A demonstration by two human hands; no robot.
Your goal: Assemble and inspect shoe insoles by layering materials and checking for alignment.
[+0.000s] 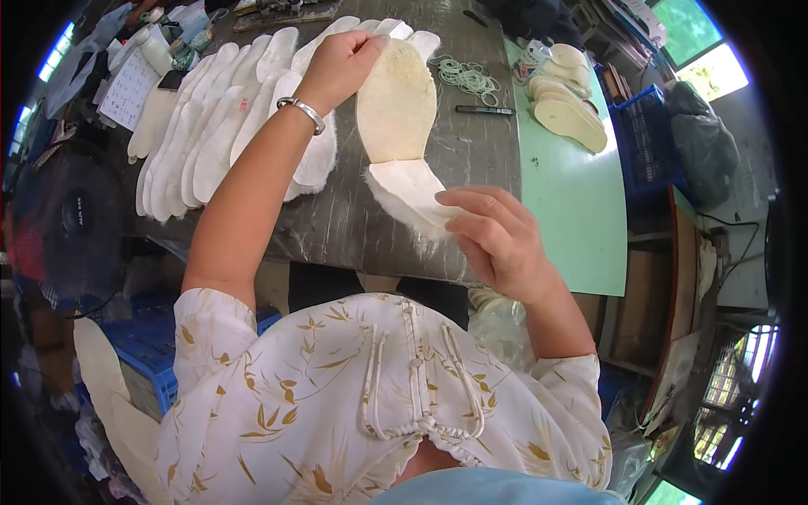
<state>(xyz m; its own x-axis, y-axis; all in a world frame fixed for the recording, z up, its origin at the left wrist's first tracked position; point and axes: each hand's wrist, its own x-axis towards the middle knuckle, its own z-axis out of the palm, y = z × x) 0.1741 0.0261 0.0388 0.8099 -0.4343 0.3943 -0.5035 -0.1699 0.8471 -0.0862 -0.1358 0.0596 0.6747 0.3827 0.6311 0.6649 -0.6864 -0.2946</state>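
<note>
My left arm stretches forward past the left side of the long insole (397, 109), with the left hand (345, 61) curled and pinching its far end. My right arm bends inward from its near right, thumb and fingers of the right hand (497, 240) gripping its near, fluffy end. The front edge of the surface (337, 227) runs just on my side of the insole. Bare room shows on both sides of its near half, reaching to the white insoles (219, 143) on its left and the green board (564, 210) on its right. The insole spans between my hands, bent at a crease.
</note>
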